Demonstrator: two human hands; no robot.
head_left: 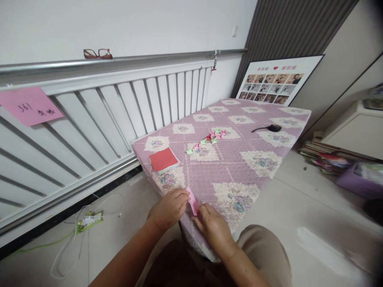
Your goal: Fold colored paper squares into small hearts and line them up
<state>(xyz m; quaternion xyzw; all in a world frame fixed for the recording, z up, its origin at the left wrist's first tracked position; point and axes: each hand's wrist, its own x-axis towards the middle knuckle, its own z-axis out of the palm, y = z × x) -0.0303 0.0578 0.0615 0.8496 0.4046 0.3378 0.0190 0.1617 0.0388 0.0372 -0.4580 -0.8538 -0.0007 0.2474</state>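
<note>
The bare left hand (171, 208) and bare right hand (214, 228), fingers closed, grip opposite ends of a narrow pink paper strip (193, 202) over the purple floral tablecloth (205, 178). At the strip's 11 o'clock lies a square red-topped paper stack (164, 160); at 12:30, small multicoloured folded-paper pieces (204, 141).

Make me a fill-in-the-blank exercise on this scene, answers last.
The paper between the left hand and right hand is coloured ____.
A pair of ____ rests on the pipe.
The stack on the table has a ____ top.
The note shows number ____.
Answers: pink; glasses; red; 361.
</note>
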